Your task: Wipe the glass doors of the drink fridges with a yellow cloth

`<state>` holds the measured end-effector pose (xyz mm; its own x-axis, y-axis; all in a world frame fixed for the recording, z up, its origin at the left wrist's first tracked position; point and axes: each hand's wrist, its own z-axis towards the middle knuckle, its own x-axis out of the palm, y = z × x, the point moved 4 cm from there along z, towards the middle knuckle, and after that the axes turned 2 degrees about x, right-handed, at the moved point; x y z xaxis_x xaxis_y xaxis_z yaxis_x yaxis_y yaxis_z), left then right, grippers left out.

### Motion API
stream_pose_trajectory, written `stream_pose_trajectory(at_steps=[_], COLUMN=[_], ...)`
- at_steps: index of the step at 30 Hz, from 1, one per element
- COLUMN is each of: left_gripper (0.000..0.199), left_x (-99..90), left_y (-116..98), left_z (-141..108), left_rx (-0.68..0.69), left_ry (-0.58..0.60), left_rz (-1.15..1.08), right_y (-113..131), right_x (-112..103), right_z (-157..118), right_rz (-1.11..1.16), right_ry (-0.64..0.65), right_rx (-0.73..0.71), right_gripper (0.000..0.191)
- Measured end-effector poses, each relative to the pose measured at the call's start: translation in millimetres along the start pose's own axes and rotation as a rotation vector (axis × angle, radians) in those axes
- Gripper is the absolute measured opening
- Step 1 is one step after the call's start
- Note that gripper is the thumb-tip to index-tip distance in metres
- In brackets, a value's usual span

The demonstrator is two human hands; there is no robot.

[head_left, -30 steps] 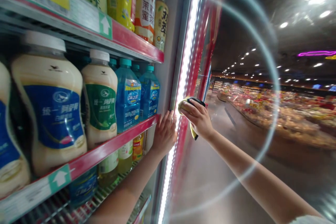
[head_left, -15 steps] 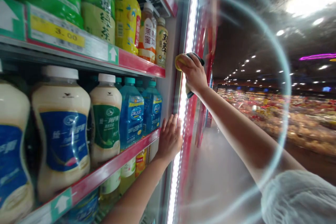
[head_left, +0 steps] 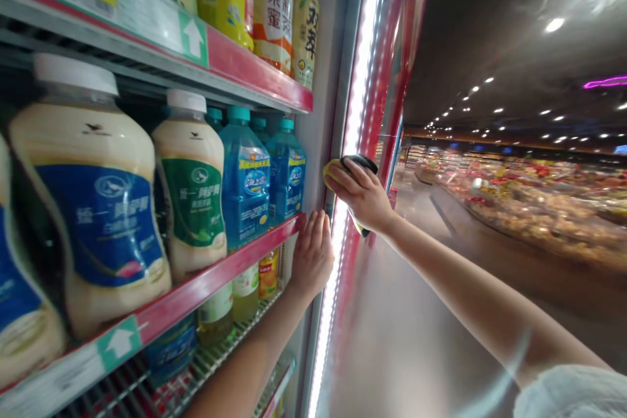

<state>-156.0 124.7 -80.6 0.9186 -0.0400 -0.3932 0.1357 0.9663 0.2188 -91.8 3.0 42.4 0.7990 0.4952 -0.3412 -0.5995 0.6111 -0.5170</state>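
Note:
My right hand [head_left: 365, 199] is closed on a yellow and black cloth [head_left: 335, 174], pressed against the lit edge of a drinks cooler's door frame [head_left: 360, 104]. Part of the cloth hangs below the palm. Lower and to the left, my left hand [head_left: 312, 253] lies flat on the inner side of the frame, fingers stretched upward and nothing in it. Its fingertips are beside the right end of the red shelf strip [head_left: 255, 248]. Blue drink bottles [head_left: 247, 183] stand on that shelf, just left of the left hand.
Large cream-coloured bottles [head_left: 108, 209] fill the left of the middle shelf. Tea bottles [head_left: 274, 13] stand on the shelf above, and more drinks sit on the wire rack [head_left: 220, 339] below. At right is the store floor [head_left: 416, 313], with heaped goods [head_left: 529, 209] beyond.
My right hand has slid down the lit frame with the cloth. My left hand has shifted slightly down beside the shelf end. The view has tilted, so the shelves appear higher.

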Motion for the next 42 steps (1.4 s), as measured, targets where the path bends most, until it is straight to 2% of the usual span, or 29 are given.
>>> stream_pose_trajectory(at_steps=[5,10,14,19,22,24,26,29,32,34,36,38,42], left_gripper=[0.088,0.087,0.084,0.08,0.08,0.08,0.081,0.082,0.083,0.084,0.084,0.084,0.084], left_x=[-8.7,-17.3,-19.5,-17.6,-17.6,-18.3,-18.2,-14.6,-9.3,-6.9,-5.7,-4.8,-1.4], left_y=[-1,3,5,4,4,5,5,3,-1,-3,-5,-7,-11], left_z=[-12,-19,-22,-25,-23,-21,-17,-11,-7,-6,-5,-2,7], left_rx=[0.003,0.025,0.032,0.014,0.01,0.023,0.03,0.025,0.023,0.029,0.039,0.051,0.059], left_ry=[0.004,0.052,0.048,0.042,0.038,0.024,0.013,0.006,-0.003,-0.01,-0.017,-0.028,-0.056], left_rz=[-0.023,-0.057,-0.054,-0.047,-0.033,-0.023,-0.025,-0.055,-0.077,-0.076,-0.066,-0.056,-0.085], right_y=[27,46,61,86,91,85,70,40,21,21,26,26,16], right_x=[7,11,15,16,16,13,7,-6,-16,-18,-17,-15,-12], right_z=[-38,-66,-88,-126,-141,-135,-118,-87,-76,-81,-85,-81,-57], right_rz=[0.017,0.053,0.016,-0.03,-0.002,0.025,0.024,-0.037,-0.071,-0.06,-0.045,-0.048,-0.091], right_ry=[0.073,0.113,0.134,0.103,0.119,0.124,0.101,0.016,-0.059,-0.055,-0.021,0.001,-0.009], right_rx=[0.0,-0.006,-0.016,-0.181,-0.255,-0.251,-0.198,0.005,0.198,0.183,0.098,0.072,0.243], right_gripper=[0.05,0.053,0.051,0.045,0.042,0.043,0.044,0.047,0.05,0.051,0.05,0.05,0.048])
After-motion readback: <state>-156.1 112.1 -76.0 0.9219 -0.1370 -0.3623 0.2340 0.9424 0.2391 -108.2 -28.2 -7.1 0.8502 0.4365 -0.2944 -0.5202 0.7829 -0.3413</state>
